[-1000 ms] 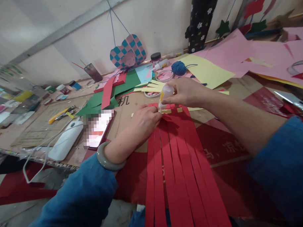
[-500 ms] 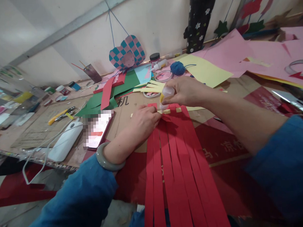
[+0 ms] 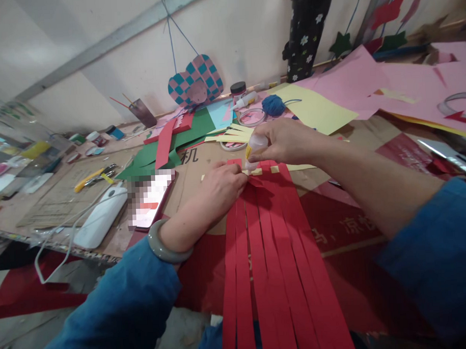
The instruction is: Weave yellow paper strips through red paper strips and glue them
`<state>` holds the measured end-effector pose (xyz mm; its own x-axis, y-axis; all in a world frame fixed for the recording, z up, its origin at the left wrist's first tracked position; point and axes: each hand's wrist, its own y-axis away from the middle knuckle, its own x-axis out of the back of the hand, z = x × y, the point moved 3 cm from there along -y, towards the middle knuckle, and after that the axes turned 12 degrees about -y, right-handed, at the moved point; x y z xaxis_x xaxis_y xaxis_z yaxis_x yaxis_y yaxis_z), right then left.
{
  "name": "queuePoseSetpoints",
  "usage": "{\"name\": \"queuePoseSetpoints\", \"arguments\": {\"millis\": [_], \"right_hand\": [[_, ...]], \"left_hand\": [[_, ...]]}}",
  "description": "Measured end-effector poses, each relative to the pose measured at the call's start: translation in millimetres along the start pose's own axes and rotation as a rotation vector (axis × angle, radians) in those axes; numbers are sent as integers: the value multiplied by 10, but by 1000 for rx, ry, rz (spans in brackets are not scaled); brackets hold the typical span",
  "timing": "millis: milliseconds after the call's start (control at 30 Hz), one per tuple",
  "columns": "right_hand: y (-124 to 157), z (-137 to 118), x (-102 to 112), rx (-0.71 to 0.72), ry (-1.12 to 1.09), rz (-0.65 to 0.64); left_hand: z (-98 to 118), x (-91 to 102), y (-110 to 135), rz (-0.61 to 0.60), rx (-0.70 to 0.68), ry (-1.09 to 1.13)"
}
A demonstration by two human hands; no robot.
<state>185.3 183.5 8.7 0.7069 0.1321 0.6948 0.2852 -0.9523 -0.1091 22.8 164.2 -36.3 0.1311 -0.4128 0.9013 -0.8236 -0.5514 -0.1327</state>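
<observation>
The right hand point(image 3: 286, 141) is closed in a pinch around a small glue bottle point(image 3: 257, 145), held upside down with its nozzle at a yellow paper strip point(image 3: 256, 171); whether the tip touches the strip is hard to tell. The right forearm reaches in from the lower right, its blue sleeve point(image 3: 430, 262) pushed back from the wrist.

The left hand point(image 3: 223, 187) lies curled over the top of the red paper strips point(image 3: 266, 255), its fingertips point(image 3: 242, 177) just beside the nozzle. Whether it pinches the paper or only presses it, I cannot tell. A stone bangle point(image 3: 168, 242) circles the left wrist.

The red strips hang down over the near edge of the surface, and the yellow strip runs across their top, woven over and under.

The cardboard surface point(image 3: 202, 163) carries a blurred phone point(image 3: 150, 200) and a white power bank point(image 3: 100, 217) left of the hands. Beyond them lie green paper point(image 3: 171, 143), a blue yarn ball point(image 3: 273, 105) and yellow paper point(image 3: 310, 103). Pink paper point(image 3: 352, 78) covers the far right corner. A glass point(image 3: 142, 112) at the far edge holds brushes.
</observation>
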Motion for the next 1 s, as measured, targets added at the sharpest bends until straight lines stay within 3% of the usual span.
{"name": "queuePoseSetpoints", "arguments": {"millis": [200,500,667,900,1000], "right_hand": [[15,-11,19,-7,-10,6],[0,-2,14,15,6,-1],[2,15,88,36,-10,60],[13,159,211,-49,-428,121],[10,194,217,-59,-503,127]], "left_hand": [[-7,-15,4,29,-13,0],[0,7,-5,-25,-5,2],[-5,3,-8,-10,-8,12],[-3,6,1,-42,-3,41],[-4,15,9,-28,-6,67]]}}
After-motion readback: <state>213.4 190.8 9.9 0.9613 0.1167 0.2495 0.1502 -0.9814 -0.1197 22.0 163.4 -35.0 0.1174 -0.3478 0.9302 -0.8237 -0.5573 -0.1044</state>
